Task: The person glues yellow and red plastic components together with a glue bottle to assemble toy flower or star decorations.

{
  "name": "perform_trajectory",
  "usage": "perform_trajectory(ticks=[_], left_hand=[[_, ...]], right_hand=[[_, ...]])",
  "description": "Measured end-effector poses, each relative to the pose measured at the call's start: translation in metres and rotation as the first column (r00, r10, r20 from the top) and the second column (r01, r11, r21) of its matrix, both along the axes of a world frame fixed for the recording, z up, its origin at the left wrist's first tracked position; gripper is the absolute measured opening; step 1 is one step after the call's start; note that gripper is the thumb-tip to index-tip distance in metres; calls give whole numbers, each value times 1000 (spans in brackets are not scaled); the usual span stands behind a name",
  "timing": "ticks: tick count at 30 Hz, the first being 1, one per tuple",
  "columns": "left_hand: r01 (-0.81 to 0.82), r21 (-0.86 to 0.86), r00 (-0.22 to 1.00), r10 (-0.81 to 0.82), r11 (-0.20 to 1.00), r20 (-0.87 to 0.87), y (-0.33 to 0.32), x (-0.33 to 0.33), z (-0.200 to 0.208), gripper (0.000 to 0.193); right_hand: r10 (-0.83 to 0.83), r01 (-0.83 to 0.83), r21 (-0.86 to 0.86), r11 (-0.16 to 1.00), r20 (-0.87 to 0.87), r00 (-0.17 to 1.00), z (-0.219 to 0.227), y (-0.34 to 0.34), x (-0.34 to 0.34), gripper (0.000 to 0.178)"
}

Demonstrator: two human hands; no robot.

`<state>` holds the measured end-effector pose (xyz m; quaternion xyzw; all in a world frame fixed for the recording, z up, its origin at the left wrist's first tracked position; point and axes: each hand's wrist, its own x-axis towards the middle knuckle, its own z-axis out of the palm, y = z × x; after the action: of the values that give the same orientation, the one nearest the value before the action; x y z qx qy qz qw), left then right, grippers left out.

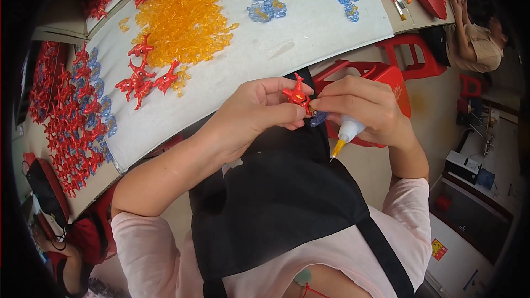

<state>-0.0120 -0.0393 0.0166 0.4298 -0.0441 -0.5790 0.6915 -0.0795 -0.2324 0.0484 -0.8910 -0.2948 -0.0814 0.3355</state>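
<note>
Near the white sheet (314, 27), one figurine (298, 98) gleams glossy red.

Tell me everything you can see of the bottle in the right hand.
The bottle is whitish, apparently plastic, and narrows to a yellow nozzle ending in a thin needle. The right hand holds it and hides much of its body. It is tilted, its nozzle pointing down and left in the picture, toward the apron. The needle looks uncapped and seems to touch nothing. I can't tell what's inside.
</note>
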Motion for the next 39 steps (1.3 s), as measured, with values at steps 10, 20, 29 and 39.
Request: perform_trajectory(ticks=[10,20,29,39], left_hand=[[-7,33,998,5,999,59,-2,-2,-1,30],[-15,75,994,8,997,105,-3,-4,-2,29],[-10,61,997,5,998,79,-3,-4,-2,29],[-14,62,995,7,998,101,-1,-5,1,29]], right_hand=[[-26,29,92,995,-32,999,-6,-1,-1,19],[-33,44,141,989,-84,996,-14,-1,-2,19],[-48,66,162,985,-113,992,-13,0,-3,19],[-40,59,167,984,-116,992,-13,2,-4,19]])
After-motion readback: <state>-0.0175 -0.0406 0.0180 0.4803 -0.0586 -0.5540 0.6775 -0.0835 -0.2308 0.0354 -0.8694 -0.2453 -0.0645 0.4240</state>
